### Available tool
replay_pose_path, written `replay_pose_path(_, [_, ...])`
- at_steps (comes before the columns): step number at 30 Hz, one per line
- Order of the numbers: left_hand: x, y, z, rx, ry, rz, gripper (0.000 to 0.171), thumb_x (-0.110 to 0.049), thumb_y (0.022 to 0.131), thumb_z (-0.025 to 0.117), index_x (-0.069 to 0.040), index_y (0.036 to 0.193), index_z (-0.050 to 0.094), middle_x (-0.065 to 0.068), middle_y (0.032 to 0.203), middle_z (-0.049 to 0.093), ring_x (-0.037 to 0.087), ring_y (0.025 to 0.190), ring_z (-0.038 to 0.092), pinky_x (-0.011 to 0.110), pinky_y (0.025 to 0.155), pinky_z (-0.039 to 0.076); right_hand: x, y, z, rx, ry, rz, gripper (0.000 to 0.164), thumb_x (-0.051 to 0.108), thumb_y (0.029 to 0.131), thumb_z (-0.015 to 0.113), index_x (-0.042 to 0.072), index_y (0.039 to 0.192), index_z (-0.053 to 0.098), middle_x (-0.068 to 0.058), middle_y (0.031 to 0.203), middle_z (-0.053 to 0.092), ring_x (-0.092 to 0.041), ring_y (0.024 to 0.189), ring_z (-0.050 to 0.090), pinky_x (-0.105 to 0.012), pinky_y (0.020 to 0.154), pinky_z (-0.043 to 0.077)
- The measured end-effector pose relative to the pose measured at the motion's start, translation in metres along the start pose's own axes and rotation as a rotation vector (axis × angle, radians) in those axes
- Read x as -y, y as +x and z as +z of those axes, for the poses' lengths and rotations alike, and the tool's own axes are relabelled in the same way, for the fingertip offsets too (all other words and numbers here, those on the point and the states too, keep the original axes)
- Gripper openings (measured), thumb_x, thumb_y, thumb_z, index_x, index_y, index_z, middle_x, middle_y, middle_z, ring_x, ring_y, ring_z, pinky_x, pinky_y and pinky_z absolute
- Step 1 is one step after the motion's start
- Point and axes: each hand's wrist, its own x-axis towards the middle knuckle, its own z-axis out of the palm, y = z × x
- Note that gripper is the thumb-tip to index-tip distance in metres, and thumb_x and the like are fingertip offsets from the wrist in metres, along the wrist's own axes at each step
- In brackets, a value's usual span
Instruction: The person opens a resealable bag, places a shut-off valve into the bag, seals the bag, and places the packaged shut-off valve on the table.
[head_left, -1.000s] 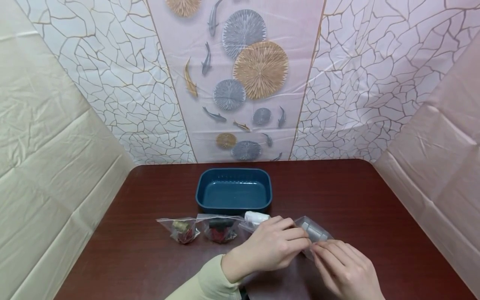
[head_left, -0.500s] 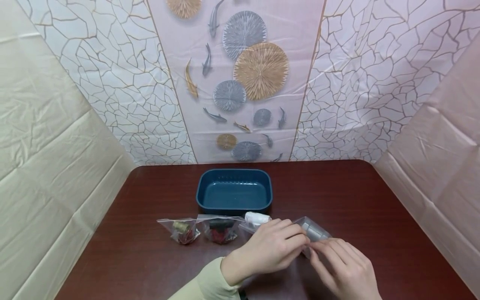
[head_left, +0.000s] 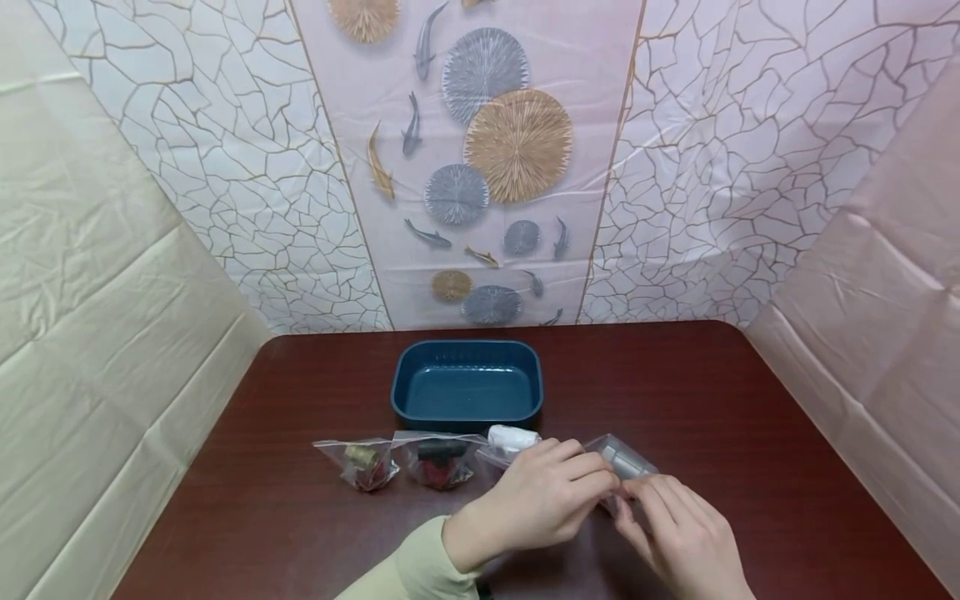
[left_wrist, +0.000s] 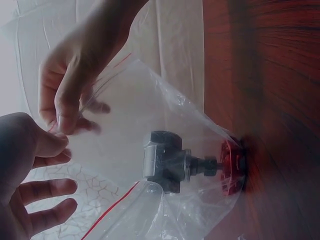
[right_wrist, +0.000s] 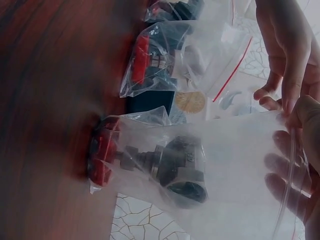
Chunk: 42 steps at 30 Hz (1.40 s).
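A clear zip bag point(head_left: 626, 457) stands under my hands, holding a grey metal valve point(left_wrist: 167, 159) with a red handwheel point(right_wrist: 104, 152). The wheel end is down at the table in both wrist views. My left hand point(head_left: 546, 492) pinches the bag's top edge between thumb and finger. Close beside it, my right hand point(head_left: 684, 532) pinches the same edge, its other fingers point(right_wrist: 277, 165) showing behind the plastic in the right wrist view. Just left of my hands stands another zip bag point(right_wrist: 170, 60) with a red-wheeled valve and a white part point(head_left: 513, 438).
Further left stand a bag with a black-bodied, red-wheeled item point(head_left: 441, 462) and a bag with a brass-coloured fitting point(head_left: 363, 457). Behind them is a dark blue tray point(head_left: 468, 417). The dark red table point(head_left: 300, 533) meets cloth walls point(head_left: 862, 333) at its sides and back.
My right hand has shifted slightly left, its fingers moving closer to the left hand along the bag's edge. The left hand stays nearly in place; the other bags have not moved.
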Motion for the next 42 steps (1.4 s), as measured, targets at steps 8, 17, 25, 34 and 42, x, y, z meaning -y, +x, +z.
replay_pose_path(8, [0.008,-0.002,0.002,-0.026,0.025,0.009,0.017,-0.024,0.101,0.055,-0.023,0.102,0.072,-0.013,0.104,0.066,0.009,0.087,0.056,0.020,0.070,0.043,-0.002,-0.006,-0.003,0.023,-0.008,0.015,0.031,0.021,0.100,0.049,0.004,0.079,0.064,-0.005,0.075,0.063,-0.022,0.060,0.059,-0.033,0.054,0.046])
replay_pose_path(17, [0.007,-0.003,0.004,-0.036,0.022,0.001,0.017,-0.025,0.102,0.056,-0.023,0.101,0.073,-0.013,0.102,0.067,0.008,0.086,0.056,0.020,0.069,0.042,-0.005,-0.011,-0.007,0.016,-0.002,0.008,0.032,0.022,0.101,0.049,0.004,0.079,0.065,-0.004,0.074,0.063,-0.021,0.059,0.059,-0.032,0.053,0.046])
replay_pose_path(25, [0.006,-0.004,0.006,-0.037,0.017,-0.005,0.019,-0.025,0.103,0.053,-0.023,0.101,0.072,-0.014,0.102,0.067,0.008,0.087,0.057,0.021,0.069,0.043,-0.007,-0.014,-0.011,0.019,0.009,0.010,0.033,0.023,0.102,0.050,0.004,0.078,0.064,-0.004,0.073,0.061,-0.019,0.058,0.057,-0.030,0.052,0.043])
replay_pose_path(34, [0.007,-0.004,0.004,-0.039,-0.006,-0.014,0.017,-0.024,0.102,0.055,-0.022,0.101,0.072,-0.013,0.103,0.067,0.008,0.086,0.056,0.020,0.071,0.043,-0.015,-0.022,-0.019,0.035,-0.012,-0.001,0.037,0.028,0.103,0.050,0.004,0.079,0.065,-0.004,0.075,0.063,-0.023,0.065,0.060,-0.035,0.063,0.041])
replay_pose_path(42, [0.009,-0.005,0.002,-0.040,-0.016,-0.027,0.012,-0.023,0.099,0.062,-0.022,0.101,0.073,-0.013,0.103,0.067,0.008,0.085,0.056,0.018,0.070,0.043,-0.023,-0.030,-0.021,0.040,-0.018,-0.007,0.038,0.029,0.103,0.050,0.005,0.079,0.066,-0.003,0.075,0.063,-0.023,0.066,0.060,-0.035,0.064,0.041])
